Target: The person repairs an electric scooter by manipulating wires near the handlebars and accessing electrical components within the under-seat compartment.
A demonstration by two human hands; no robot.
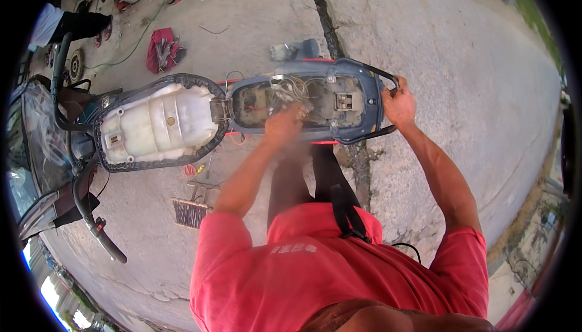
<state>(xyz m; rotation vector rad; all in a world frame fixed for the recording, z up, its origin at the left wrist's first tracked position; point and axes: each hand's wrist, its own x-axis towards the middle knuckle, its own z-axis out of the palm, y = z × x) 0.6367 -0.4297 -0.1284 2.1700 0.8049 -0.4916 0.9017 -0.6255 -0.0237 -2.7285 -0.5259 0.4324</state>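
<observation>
Reaching into the open under-seat compartment (303,99) of a scooter, the left hand (285,121) is pressing down among a tangle of pale wires (290,86); the hand is blurred, so whether its fingers are pinched on a wire cannot be told. The right hand (397,105) is wrapping closed around the black rear grab rail (388,80), thumb side toward the body, with the arm stretching out nearly straight from a red sleeve.

The compartment is lying between the two hands, a dark grey-blue tub with a dusty brown floor, a small pale square connector (344,102) sitting between the hands, and red bodywork showing along its near edge. The left forearm is angling up and inward from the lower middle, elbow bent.

Just beyond the left hand, further left, the hinged seat (157,123) is standing flipped open, showing its off-white plastic underside ringed by a black stitched rim. Past that, the black handlebars (91,223) are curving at the far left. On the concrete ground (424,29) near the left elbow, a small striped mat (189,212) with hand tools is lying; further off, a red rag (162,50) and a green hose (145,23).
</observation>
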